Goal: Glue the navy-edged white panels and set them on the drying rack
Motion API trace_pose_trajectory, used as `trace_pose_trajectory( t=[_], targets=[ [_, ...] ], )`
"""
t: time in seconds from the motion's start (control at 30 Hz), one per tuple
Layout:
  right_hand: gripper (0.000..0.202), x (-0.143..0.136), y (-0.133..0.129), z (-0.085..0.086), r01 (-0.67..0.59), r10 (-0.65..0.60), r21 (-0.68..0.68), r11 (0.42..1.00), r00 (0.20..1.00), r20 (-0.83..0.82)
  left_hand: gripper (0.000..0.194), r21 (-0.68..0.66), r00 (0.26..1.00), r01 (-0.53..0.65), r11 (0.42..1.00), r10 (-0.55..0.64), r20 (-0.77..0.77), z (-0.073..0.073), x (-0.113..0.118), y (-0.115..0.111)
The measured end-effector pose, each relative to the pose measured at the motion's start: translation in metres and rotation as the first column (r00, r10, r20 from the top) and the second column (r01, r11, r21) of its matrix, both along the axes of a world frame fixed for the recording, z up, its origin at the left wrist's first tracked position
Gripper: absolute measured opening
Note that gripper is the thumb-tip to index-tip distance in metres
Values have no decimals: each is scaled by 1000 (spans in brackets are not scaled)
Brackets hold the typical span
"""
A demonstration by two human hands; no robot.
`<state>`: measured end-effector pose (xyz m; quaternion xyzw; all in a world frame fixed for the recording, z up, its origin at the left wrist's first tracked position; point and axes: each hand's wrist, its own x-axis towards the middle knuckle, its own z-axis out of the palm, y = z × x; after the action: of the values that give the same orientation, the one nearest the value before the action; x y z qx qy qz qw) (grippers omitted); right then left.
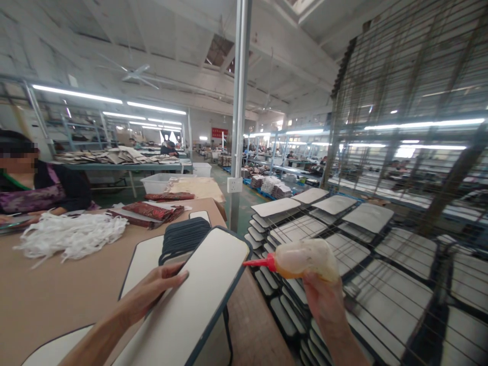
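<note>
My left hand [162, 284] grips a long white panel [202, 284] with a dark edge and rounded corners, thumb on its face, tilted above the table. In my right hand [322, 290] is a squeeze bottle [305, 259] with a red nozzle and amber liquid inside. The bottle lies on its side, its nozzle tip at the panel's right edge near the far corner. Behind the panel sits a stack of dark-edged pieces [183, 236]. More white panels [143, 259] lie beneath on the brown table [99, 284].
Wire racks [396, 300] loaded with similar panels stand on the right. A pile of white strips [76, 234] and red patterned bundles [150, 211] lie on the table's far side. A co-worker [46, 183] sits at left. A metal post [238, 127] rises beyond the table.
</note>
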<state>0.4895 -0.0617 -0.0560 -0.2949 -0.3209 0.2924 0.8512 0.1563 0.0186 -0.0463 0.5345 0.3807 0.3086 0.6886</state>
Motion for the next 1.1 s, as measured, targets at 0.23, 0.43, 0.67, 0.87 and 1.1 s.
trace_pose_trajectory(
  t=[0.23,0.43,0.67,0.87,1.1],
  targets=[
    [43,-1,0,0,-15,15,22,1000,1000,-11,47,-31,1000,-5,1000,5,12,-9,0,1],
    [45,-9,-5,0,-64,64,13,998,998,7,46,-9,999,-47,999,46,-16,-9,6,1],
    [49,-11,-5,-11,-143,143,0,990,989,48,44,13,998,-58,998,58,-19,-8,12,5],
    [47,-19,-8,-14,-193,194,-6,981,979,58,51,-2,991,-134,991,133,-27,-2,18,8],
    [48,-25,-11,-13,-234,234,-7,972,971,49,53,2,979,-202,979,202,-35,5,24,12]
  ],
)
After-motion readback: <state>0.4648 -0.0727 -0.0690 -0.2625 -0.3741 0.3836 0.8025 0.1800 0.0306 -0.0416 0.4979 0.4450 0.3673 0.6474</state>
